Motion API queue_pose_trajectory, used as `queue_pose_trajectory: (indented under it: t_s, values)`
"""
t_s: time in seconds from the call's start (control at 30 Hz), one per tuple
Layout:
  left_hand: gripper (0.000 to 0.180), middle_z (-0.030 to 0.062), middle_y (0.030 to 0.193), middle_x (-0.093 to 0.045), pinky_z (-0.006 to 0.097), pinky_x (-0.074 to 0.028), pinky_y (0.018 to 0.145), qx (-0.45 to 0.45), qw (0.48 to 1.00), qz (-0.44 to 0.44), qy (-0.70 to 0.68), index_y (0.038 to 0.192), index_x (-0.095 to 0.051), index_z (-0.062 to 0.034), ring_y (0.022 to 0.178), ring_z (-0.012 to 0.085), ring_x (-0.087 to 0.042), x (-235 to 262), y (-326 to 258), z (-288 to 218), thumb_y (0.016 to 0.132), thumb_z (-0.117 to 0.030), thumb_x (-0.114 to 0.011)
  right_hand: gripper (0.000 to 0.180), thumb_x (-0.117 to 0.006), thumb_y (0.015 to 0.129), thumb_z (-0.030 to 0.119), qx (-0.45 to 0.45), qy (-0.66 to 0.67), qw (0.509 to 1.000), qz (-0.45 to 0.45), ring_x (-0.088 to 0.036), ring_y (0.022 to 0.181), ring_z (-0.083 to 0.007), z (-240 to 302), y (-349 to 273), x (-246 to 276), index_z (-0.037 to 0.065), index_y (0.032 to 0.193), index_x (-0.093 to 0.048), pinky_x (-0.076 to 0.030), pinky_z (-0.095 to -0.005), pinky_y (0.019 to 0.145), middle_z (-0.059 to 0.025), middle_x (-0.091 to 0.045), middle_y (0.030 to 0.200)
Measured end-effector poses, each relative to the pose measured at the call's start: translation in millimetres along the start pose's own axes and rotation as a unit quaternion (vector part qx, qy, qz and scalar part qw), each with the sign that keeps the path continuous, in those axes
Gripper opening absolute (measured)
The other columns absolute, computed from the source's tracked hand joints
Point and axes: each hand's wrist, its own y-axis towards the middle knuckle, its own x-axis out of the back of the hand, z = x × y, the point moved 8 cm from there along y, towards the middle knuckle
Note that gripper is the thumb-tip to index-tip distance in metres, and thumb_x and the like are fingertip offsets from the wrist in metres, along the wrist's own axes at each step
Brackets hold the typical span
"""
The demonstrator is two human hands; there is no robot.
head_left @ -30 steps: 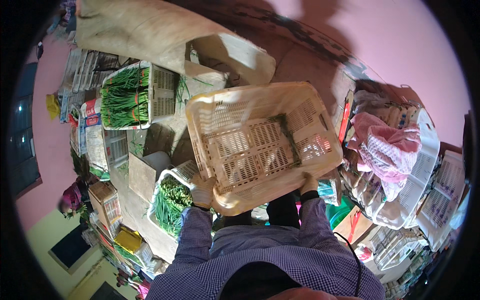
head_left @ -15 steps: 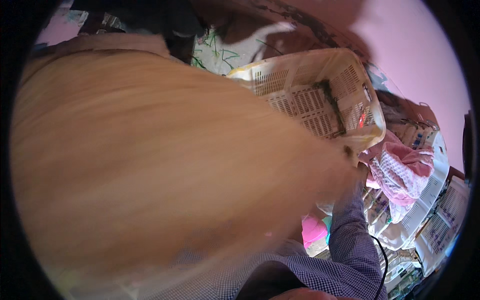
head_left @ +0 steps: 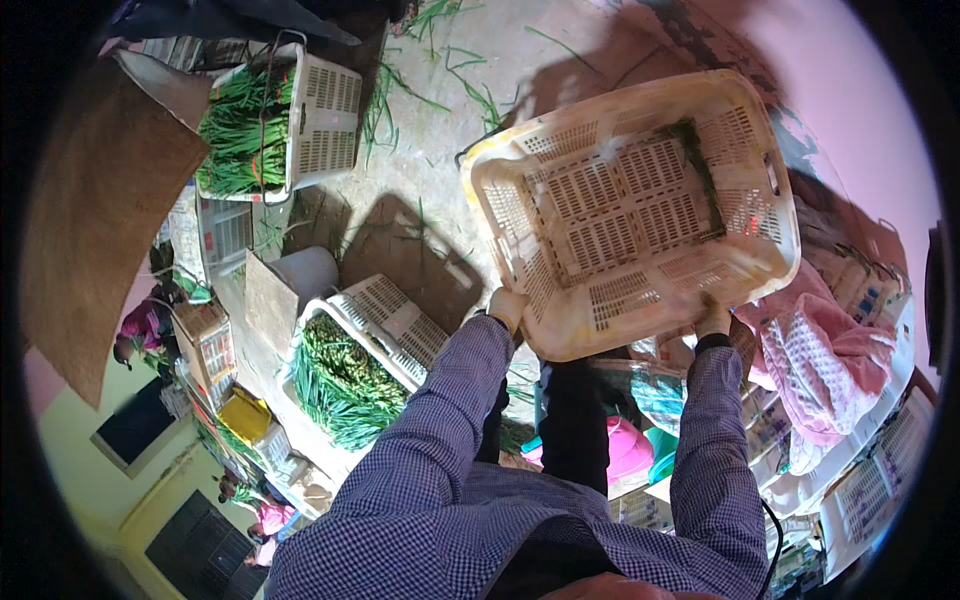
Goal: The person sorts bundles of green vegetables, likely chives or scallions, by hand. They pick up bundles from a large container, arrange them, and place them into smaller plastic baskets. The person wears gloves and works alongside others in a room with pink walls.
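Both hands are on a big off-white plastic crate [head_left: 625,190] with slotted walls, held tilted in front of me so I look into it. My left hand [head_left: 508,308] is closed round its near left corner. On the near rim, to the right, my right hand [head_left: 713,318] grips as well, its fingers partly hidden and slightly blurred. A strip of dark green scraps [head_left: 703,180] lies inside along the crate's right side. Otherwise only its slotted bottom shows.
White crates of bundled green stalks [head_left: 245,140] and loose green stalks [head_left: 350,385] stand at left. A brown board [head_left: 110,190] fills the far left. Pink cloth [head_left: 815,340] drapes a white crate at right, by the pink wall [head_left: 860,130]. Green scraps litter the floor.
The brown sheet that blurred across the left half has moved away to the far left, uncovering my left hand and the stalk crates. The held crate has shifted slightly right and turned.
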Motion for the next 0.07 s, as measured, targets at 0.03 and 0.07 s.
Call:
queue_pose_trajectory:
  t_s: [0.03,0.07]
  values:
    - [0.046,0.0223,0.11,-0.072,0.038,-0.055,0.09,0.011,0.999,-0.021,-0.024,0.116,-0.07,-0.0017,0.101,0.0391,-0.07,-2.9,2.1,2.6,0.081,-0.03,-0.078,0.04,-0.068,0.088,0.006,-0.02,-0.015,0.999,0.034,-0.067,0.1,-0.0362,-5.0,3.4,-0.7,0.0,0.126,-0.057,-0.058,-0.049,0.087,-0.0137,-0.068,0.111]
    - [0.046,0.0223,0.11,-0.072,0.038,-0.055,0.09,0.009,0.999,-0.015,-0.029,0.116,-0.07,-0.0017,0.101,0.0391,-0.07,-9.0,4.5,0.8,0.081,-0.03,-0.078,0.04,-0.069,0.089,0.01,-0.032,-0.028,0.997,0.063,-0.067,0.104,-0.0383,-0.3,14.0,16.8,0.001,0.126,-0.056,-0.059,-0.052,0.089,-0.0147,-0.068,0.112]
